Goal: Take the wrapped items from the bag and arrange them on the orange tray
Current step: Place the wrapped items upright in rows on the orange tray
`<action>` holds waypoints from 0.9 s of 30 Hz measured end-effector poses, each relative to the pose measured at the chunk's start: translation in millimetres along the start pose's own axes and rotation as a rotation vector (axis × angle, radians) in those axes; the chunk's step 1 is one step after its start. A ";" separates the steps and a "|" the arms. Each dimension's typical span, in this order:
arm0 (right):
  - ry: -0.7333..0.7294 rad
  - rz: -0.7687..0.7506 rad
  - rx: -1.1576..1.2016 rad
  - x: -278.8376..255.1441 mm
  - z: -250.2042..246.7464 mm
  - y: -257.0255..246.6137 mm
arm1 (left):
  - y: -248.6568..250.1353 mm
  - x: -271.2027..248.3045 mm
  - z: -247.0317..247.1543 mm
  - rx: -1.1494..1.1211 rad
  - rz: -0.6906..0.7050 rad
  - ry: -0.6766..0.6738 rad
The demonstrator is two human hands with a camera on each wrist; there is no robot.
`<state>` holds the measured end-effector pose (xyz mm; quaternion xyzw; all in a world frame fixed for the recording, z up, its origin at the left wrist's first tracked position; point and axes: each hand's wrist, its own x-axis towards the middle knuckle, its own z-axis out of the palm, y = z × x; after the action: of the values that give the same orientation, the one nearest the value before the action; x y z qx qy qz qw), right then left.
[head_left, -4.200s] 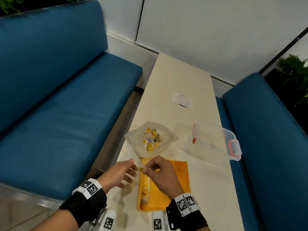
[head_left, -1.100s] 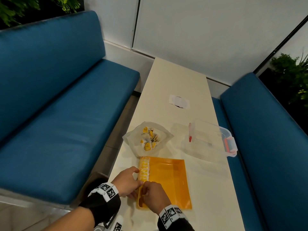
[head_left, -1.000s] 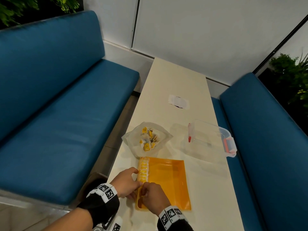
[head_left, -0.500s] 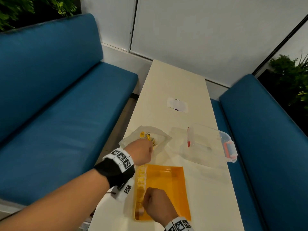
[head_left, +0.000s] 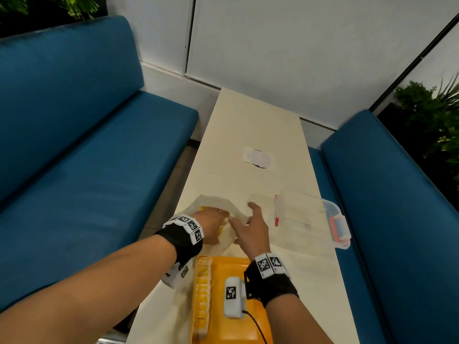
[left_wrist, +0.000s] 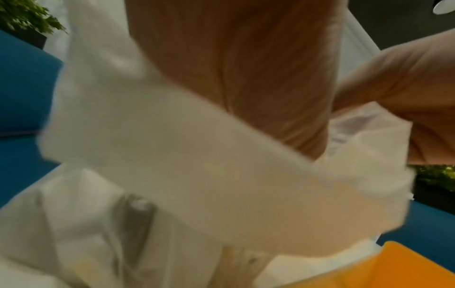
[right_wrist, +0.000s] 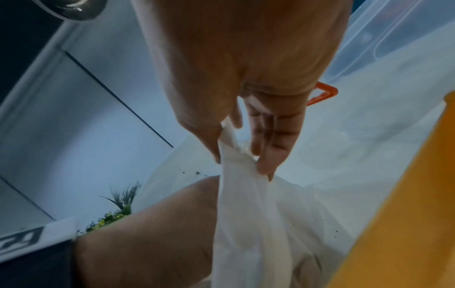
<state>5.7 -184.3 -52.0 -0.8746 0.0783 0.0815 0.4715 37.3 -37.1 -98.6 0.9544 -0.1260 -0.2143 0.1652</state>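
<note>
Reaching, head view: left hand (head_left: 211, 225) inside thin translucent white plastic bag (head_left: 218, 204) behind flat orange plastic tray (head_left: 223, 309), its grip hidden | left wrist: blurred | right wrist: right hand (right_wrist: 246, 97) pinches bag rim; slipping would close the mouth, spilling wrapped items onto the desk.

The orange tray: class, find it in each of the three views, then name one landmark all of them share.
Head: orange tray lies bottom centre on the table, partly under the right wrist.
Left wrist: only a corner shows, bottom right.
Right wrist: its edge runs down the right side.
Shared landmark: the white plastic bag, just beyond the tray.
</note>
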 end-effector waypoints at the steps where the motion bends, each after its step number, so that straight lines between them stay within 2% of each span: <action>1: -0.008 -0.011 -0.051 3.1 1.1 -2.8 | 0.9 2.8 -0.5 0.032 0.008 -0.018; 3: -0.023 -0.042 -0.150 7.3 2.7 -3.9 | 3.9 7.3 -2.2 0.096 0.049 -0.043; 7: -0.024 -0.060 -0.170 5.2 3.6 -7.8 | -3.1 18.1 2.3 0.189 0.121 -0.044; 12: -0.048 -0.090 -0.184 2.6 -2.4 -13.8 | -2.0 6.2 -10.9 0.238 0.148 0.019; 15: -0.044 -0.090 -0.182 0.1 -1.7 -15.3 | -19.3 35.1 11.9 0.290 0.098 -0.077; 20: -0.050 -0.073 -0.160 -1.0 1.3 -17.2 | -69.7 126.8 77.9 0.343 0.168 -0.168; 23: -0.059 -0.057 -0.137 -1.6 1.3 -17.1 | -58.8 106.2 61.9 0.336 0.193 -0.092; 24: -0.061 -0.055 -0.133 -1.6 1.1 -16.9 | -46.2 84.0 44.5 0.347 0.176 -0.077; 27: -0.055 -0.061 -0.129 -1.2 0.8 -16.9 | -36.8 67.7 36.7 0.314 0.176 -0.078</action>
<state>8.1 -174.4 -38.5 -0.9025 0.0334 0.0958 0.4186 86.3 -34.1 -168.5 0.9448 -0.2470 -0.2137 0.0273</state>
